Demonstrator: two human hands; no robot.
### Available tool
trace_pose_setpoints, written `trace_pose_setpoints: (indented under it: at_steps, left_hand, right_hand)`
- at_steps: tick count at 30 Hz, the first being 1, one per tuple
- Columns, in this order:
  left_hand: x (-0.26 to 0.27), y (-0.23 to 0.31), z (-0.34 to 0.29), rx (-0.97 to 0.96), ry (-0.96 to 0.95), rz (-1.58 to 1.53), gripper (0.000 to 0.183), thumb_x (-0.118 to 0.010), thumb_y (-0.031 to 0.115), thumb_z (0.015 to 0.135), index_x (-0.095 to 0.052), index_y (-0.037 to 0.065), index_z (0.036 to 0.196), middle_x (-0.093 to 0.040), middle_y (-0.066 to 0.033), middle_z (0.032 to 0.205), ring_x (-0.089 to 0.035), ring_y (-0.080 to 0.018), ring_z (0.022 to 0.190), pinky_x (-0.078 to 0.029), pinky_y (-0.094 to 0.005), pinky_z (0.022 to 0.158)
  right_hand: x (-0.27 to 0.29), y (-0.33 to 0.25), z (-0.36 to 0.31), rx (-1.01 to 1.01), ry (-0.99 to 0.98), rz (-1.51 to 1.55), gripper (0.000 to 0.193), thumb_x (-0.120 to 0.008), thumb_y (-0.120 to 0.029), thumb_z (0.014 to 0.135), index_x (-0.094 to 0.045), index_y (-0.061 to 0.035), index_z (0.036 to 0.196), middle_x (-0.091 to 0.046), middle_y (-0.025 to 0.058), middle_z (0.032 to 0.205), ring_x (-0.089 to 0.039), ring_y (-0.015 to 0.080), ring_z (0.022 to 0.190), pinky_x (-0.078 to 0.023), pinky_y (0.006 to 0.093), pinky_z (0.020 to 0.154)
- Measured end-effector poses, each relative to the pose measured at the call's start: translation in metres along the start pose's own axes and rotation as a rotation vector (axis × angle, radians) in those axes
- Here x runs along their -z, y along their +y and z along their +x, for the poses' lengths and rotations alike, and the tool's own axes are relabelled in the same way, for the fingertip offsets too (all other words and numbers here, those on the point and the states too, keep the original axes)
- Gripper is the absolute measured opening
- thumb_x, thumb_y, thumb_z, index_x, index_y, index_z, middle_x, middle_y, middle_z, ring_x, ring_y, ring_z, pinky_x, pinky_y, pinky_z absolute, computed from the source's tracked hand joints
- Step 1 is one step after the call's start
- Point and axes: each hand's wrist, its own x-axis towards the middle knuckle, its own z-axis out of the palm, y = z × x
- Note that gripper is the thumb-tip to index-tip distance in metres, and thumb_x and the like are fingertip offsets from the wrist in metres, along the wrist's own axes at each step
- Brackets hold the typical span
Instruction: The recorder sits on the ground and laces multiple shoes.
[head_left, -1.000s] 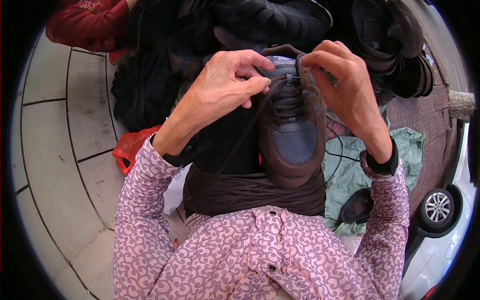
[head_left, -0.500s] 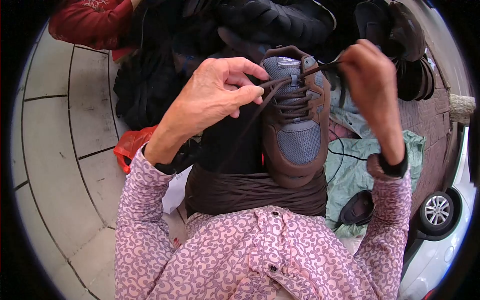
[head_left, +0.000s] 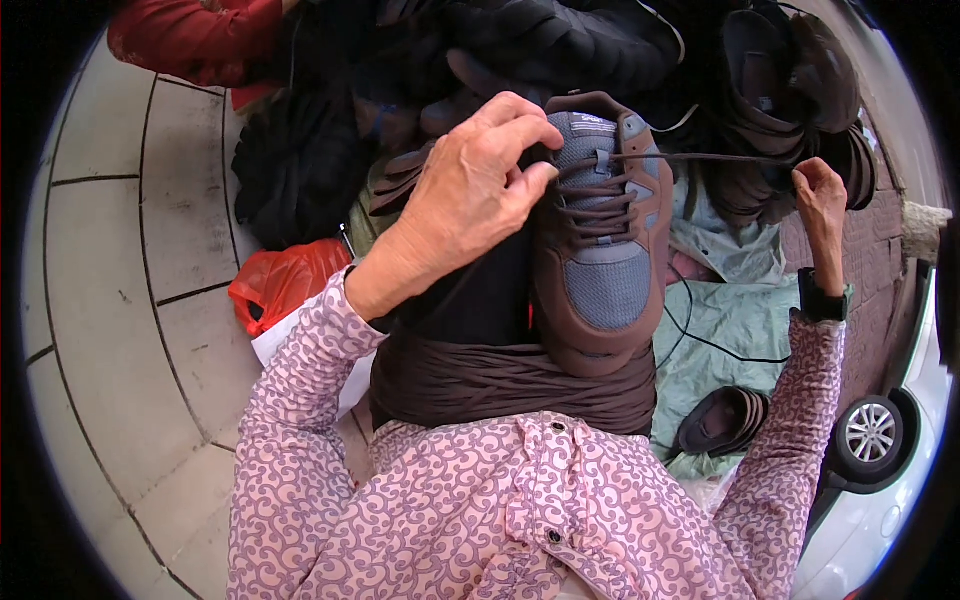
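Observation:
A brown and blue-grey shoe (head_left: 605,285) rests on my lap with its toe toward me. Brown lace is threaded in crossing rows over its tongue. My left hand (head_left: 470,190) is at the left side of the shoe's upper, thumb and forefinger closed at the eyelet edge; its other fingertips are hidden. Out to the right, my right hand (head_left: 822,205) pinches the end of a shoelace (head_left: 710,157). The lace runs taut from the top of the tongue to that hand. Many brown strands, like a bundle of laces (head_left: 500,388), lie across my lap.
Dark shoes (head_left: 560,45) are heaped in front, with several more brown shoe pieces (head_left: 770,110) at far right. A red plastic bag (head_left: 285,285) sits on the left. Stacked insole-like pieces (head_left: 725,420) lie on a green sheet (head_left: 720,320). A white car (head_left: 910,480) stands at right.
My right hand has moved right and lower, drawing the lace out straight. My left hand has shifted to the shoe's edge, and the loose lace that hung below it is no longer visible.

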Motion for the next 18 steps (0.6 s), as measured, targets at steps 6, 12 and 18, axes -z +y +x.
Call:
trace_pose_setpoints:
  at_steps: [6, 12, 18]
  left_hand:
    - [-0.01, 0.021, -0.013, 0.061, 0.027, -0.061, 0.019, -0.074, -0.002, 0.082, -0.066, 0.0, 0.1, -0.06, -0.0101, 0.106, -0.062, -0.014, 0.064, -0.051, -0.0271, 0.061]
    - [-0.016, 0.029, -0.023, 0.05, 0.079, -0.098, 0.019, -0.072, -0.004, 0.083, -0.068, -0.001, 0.101, -0.062, -0.0097, 0.095, -0.061, -0.0151, 0.062, -0.049, -0.0273, 0.058]
    - [-0.011, 0.021, -0.016, 0.068, 0.159, -0.082, 0.018, -0.069, 0.0, 0.088, -0.072, 0.002, 0.106, -0.067, -0.009, 0.074, -0.059, -0.0137, 0.056, -0.046, -0.0281, 0.053]
  right_hand:
    - [-0.028, -0.094, -0.03, 0.241, -0.211, 0.643, 0.02, -0.068, -0.001, 0.093, -0.069, -0.0025, 0.113, -0.06, -0.0024, 0.091, -0.055, 0.0046, 0.081, -0.046, 0.0211, 0.072]
    - [-0.035, -0.19, -0.06, 0.495, -0.345, 0.697, 0.015, -0.07, 0.001, 0.089, -0.074, -0.0037, 0.103, -0.062, 0.0025, 0.09, -0.061, 0.0102, 0.082, -0.047, 0.0251, 0.069]
    - [-0.042, -0.213, -0.062, 0.526, -0.292, 0.595, 0.012, -0.074, 0.001, 0.084, -0.07, -0.0006, 0.095, -0.059, 0.0079, 0.09, -0.061, 0.0181, 0.079, -0.049, 0.03, 0.069]
